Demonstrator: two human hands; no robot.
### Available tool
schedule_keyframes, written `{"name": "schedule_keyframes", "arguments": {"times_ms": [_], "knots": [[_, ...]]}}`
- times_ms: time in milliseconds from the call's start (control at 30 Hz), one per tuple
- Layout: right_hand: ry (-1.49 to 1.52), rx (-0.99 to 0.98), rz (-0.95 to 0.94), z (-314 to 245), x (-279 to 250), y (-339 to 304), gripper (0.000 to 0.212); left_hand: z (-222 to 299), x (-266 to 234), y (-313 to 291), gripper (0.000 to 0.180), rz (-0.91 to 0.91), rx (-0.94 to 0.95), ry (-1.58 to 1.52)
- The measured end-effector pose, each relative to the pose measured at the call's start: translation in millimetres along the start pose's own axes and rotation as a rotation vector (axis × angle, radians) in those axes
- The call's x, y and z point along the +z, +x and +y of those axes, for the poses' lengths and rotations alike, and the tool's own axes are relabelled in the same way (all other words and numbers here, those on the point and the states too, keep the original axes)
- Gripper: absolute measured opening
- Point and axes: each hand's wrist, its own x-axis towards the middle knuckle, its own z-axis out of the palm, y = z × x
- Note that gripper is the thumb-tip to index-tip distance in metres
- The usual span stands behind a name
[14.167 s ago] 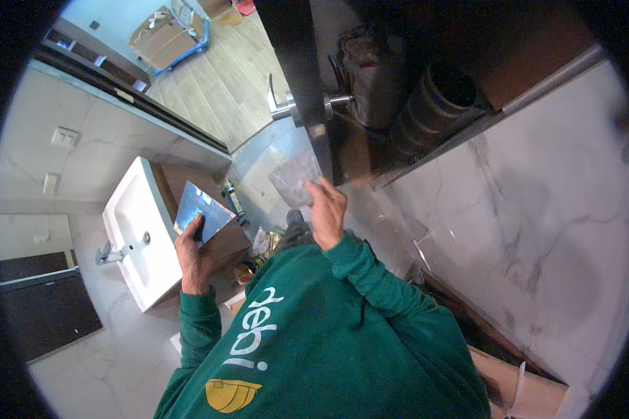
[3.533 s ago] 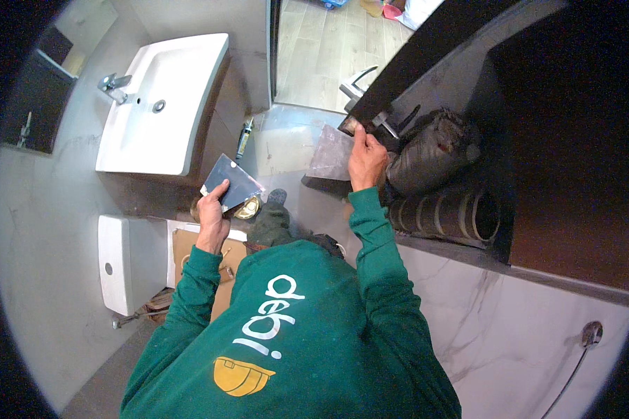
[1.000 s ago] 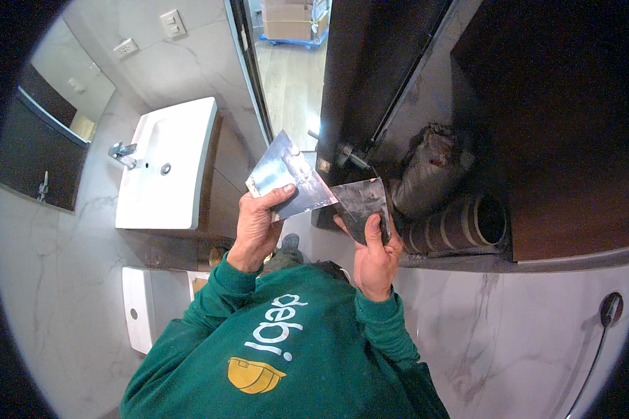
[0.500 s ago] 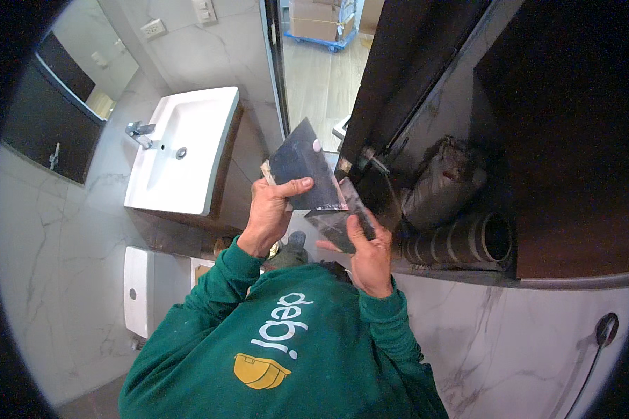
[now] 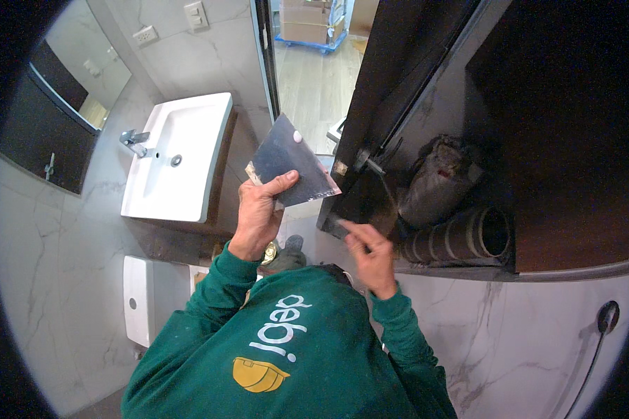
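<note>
Left hand [image 5: 257, 215] grips dark plate [image 5: 295, 159], near-left edge; right hand [image 5: 374, 262] apparently pinches blurred thin piece [image 5: 335, 226], far-left.

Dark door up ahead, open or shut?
Open: the door stands away from the jamb, and pale floor beyond shows through the gap.

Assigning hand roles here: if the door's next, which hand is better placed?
Right, probably: the right hand is nearer the dark door; the left hand is nearer the white sink, gripping a flat plate. Blur leaves the right hand's grip unclear.
</note>
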Motion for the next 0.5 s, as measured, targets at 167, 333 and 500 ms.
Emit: {"name": "schedule_keyframes", "arguments": {"times_ms": [167, 333, 500], "knots": [[1.079, 0.464, 0.073, 9.7, -31.2, 18.8, 0.032, 7.0, -1.7, -11.1, 0.034, -0.098, -0.038, -0.067], [1.961, 0.395, -0.554, 18.1, 0.0, 6.4, 0.035, -11.3, 10.6, -27.6, 0.036, -0.163, -0.129, -0.071], [2.16, 0.398, -0.609, 23.6, 21.7, -4.3, 0.037, -25.0, 21.5, -24.2, 0.033, -0.199, -0.111, -0.044]]}}
